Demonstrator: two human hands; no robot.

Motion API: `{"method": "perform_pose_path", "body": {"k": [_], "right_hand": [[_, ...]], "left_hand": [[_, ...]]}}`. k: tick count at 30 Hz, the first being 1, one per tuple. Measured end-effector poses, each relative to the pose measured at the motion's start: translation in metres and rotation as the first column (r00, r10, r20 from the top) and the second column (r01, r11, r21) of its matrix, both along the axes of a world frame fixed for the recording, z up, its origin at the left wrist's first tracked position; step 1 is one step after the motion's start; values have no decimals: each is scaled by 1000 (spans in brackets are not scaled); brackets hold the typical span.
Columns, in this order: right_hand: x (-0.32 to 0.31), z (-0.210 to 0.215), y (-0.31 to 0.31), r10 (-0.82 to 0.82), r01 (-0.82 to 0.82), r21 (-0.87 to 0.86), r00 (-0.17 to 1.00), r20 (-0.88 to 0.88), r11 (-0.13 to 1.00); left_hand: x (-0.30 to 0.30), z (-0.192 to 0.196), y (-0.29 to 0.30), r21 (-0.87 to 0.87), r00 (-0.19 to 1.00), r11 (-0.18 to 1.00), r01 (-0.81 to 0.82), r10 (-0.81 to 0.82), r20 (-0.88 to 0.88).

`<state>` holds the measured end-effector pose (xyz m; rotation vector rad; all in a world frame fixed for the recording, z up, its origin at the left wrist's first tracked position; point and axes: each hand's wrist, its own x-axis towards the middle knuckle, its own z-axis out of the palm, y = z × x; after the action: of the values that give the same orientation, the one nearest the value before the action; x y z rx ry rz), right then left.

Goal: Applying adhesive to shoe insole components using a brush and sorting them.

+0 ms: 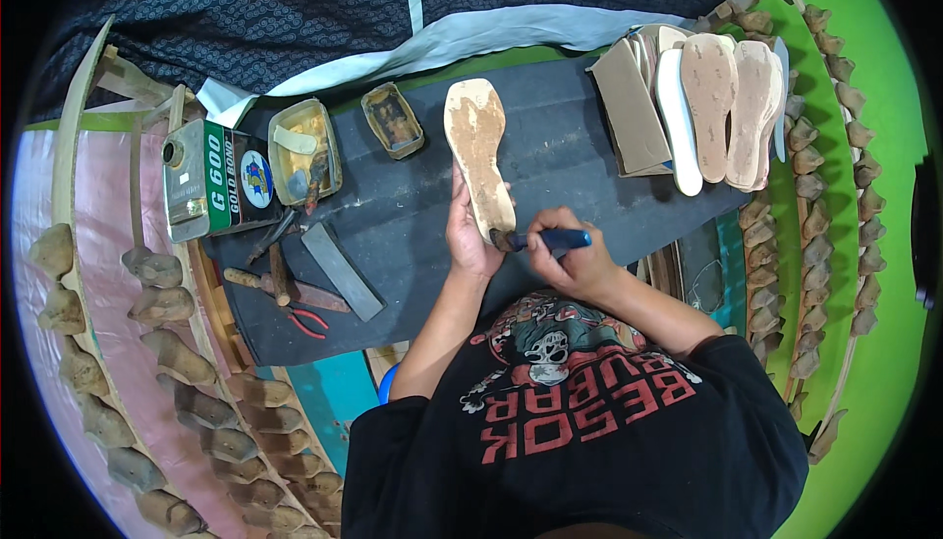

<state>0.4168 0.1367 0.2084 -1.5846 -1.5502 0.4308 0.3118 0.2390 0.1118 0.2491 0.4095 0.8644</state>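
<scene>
And the left hand [473,230] has the sole [475,136] from below, fingers partly hidden but closed on it, out over the table [560,146]. Here's the right hand [567,259], fingers curled snugly around a blue tool [565,239], tip at the sole's near end. 2 tubs [335,161] sit left, more soles [709,97] right.

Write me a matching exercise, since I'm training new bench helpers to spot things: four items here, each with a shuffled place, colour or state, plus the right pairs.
Column one
1. Central sole-shaped piece
2. Blue-handled tool
3. Metal can
4. Pliers

Column two
A. Silver, green and black
B. Gripped in the right hand
C. Red handles, lying left of both hands
D. Held by the left hand

Pairs: 1-D, 2-B, 3-A, 4-C
</scene>
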Motion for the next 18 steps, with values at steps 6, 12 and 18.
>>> {"method": "perform_pose_path", "body": {"k": [6, 12, 18], "right_hand": [[24, -2, 20, -154, 158, 90, 987, -51, 983], [16, 4, 1, -56, 55, 84, 998, 15, 995], [25, 4, -8, -93, 96, 55, 994, -50, 994]], "left_hand": [[8, 3, -15, -21, 999, 1000, 8, -7, 44], [10, 6, -18, 24, 999, 999, -44, 44, 2], [14, 12, -22, 109, 996, 994, -5, 15, -88]]}}
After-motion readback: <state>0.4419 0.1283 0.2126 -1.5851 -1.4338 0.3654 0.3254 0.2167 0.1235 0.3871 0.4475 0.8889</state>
